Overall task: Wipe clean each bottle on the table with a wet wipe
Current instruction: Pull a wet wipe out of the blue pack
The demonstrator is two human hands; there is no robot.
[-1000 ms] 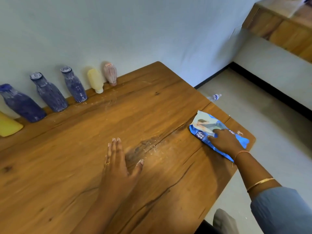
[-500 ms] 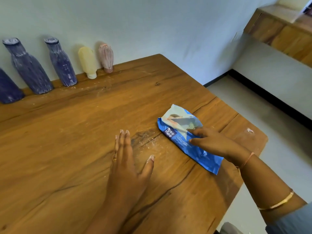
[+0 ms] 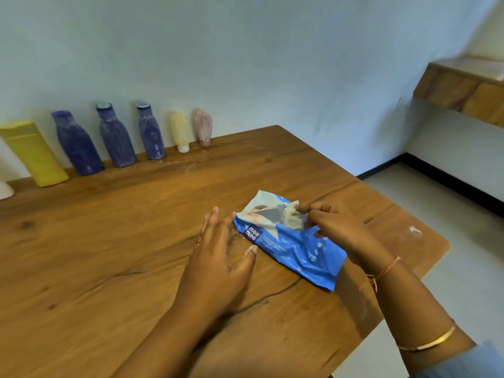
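The wet wipe shows as a pale crumple at the mouth of the blue pack, just right of the frame's middle. The right hand pinches it between thumb and fingertips. The left hand lies flat with straight fingers just beside the pack's left end, gripping nothing. The bottles, dusty and not yet wiped, line the table's far edge in the upper left. With the pack not pinned down, a pull may lift the whole pack, or drag several wipes out together
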